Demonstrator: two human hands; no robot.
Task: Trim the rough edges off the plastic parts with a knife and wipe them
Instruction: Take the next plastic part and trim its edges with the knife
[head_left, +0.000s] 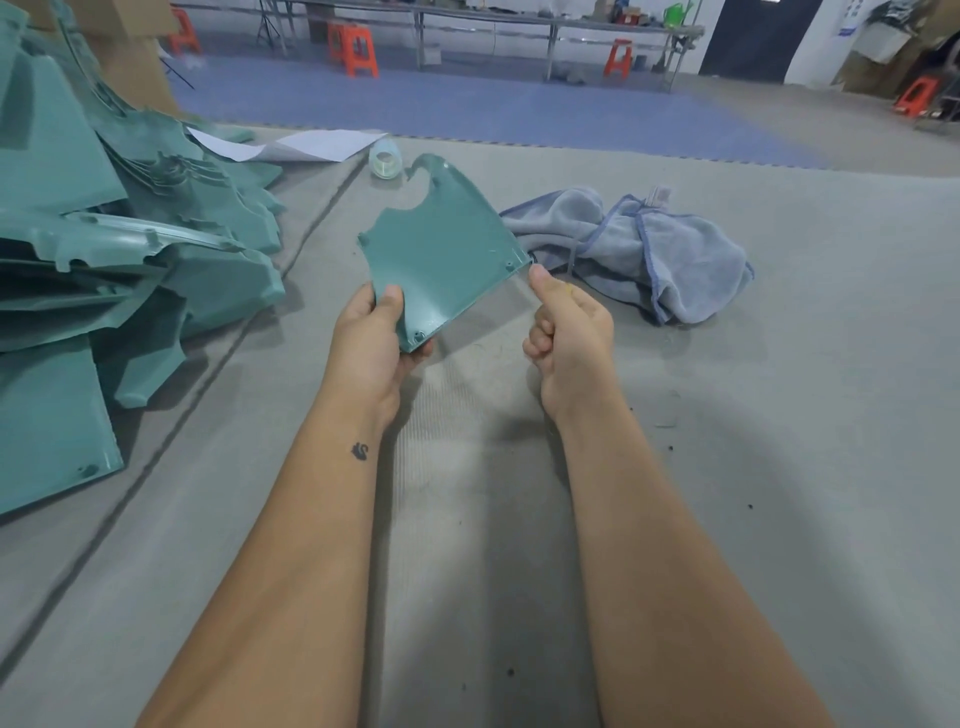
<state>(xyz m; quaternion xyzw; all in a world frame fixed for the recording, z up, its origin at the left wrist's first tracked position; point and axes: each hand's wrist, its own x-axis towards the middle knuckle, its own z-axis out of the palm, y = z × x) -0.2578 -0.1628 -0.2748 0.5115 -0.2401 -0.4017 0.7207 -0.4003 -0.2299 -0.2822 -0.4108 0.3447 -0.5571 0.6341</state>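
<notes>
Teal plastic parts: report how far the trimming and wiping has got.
Done: nothing shows as finished; no separate stack of cleaned parts is visible. In hand: the left hand holds one teal part by its corner, while the right hand's grip is closed at its edge; any blade is too blurred to confirm. Left: the pile of parts and wiping with the grey cloth.

Soft, even overhead light, fairly bright, with no glare. The forearms cast diffuse shadows on the grey worktop (779, 467). Wide-angle bending curves the edges (the far background looks slightly soft).
</notes>
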